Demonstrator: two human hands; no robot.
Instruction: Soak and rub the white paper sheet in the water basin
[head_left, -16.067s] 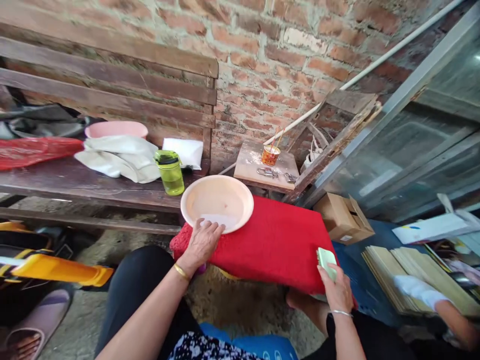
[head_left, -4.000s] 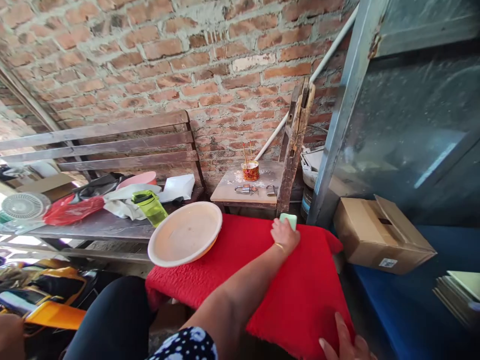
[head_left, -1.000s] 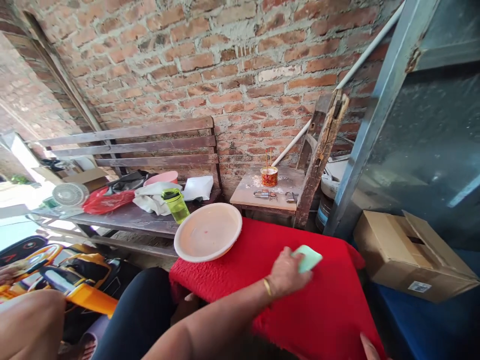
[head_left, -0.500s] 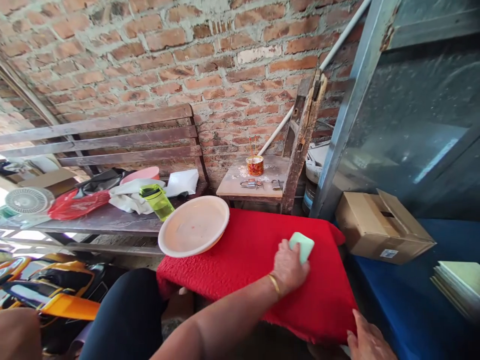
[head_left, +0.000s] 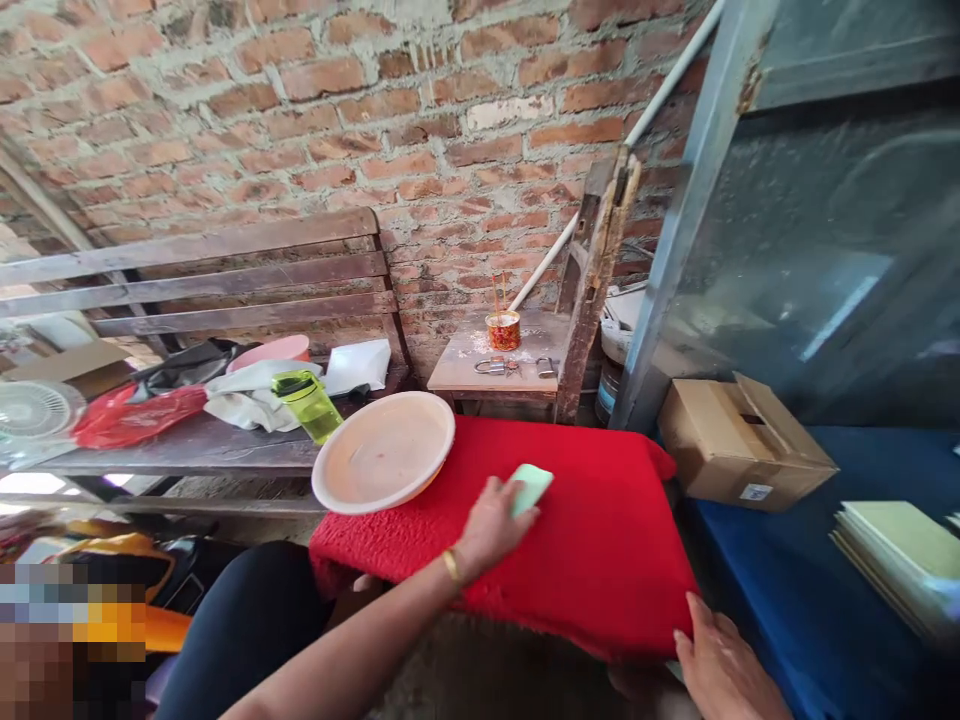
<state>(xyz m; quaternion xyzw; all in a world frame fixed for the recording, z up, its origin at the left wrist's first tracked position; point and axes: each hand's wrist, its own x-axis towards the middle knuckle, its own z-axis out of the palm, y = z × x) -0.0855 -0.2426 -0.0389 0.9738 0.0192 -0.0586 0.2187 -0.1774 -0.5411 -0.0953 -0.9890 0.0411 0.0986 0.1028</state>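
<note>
My left hand (head_left: 495, 525), with a gold bangle on the wrist, is closed on a mint-green rounded block (head_left: 532, 488) whose exact kind I cannot make out. It holds the block over the middle of a red cloth (head_left: 600, 540) spread on a low table. The cloth looks bumpy at the left and smoother at the right. At the near right corner of the cloth, my right hand (head_left: 724, 660) lies with fingers extended, touching the edge. A wide pale basin (head_left: 386, 450) stands on the cloth's left end.
A wooden bench (head_left: 225, 455) on the left bears a green bottle (head_left: 309, 405), a red plastic bag (head_left: 142, 415) and a fan. Behind the cloth, a small stand (head_left: 457, 365) holds an incense pot (head_left: 503, 330) and padlocks. At right are a cardboard box (head_left: 742, 445) and stacked sheets (head_left: 892, 560).
My left hand has moved left across the cloth with the mint-green block. My right hand stays at the cloth's corner. The view has shifted slightly.
</note>
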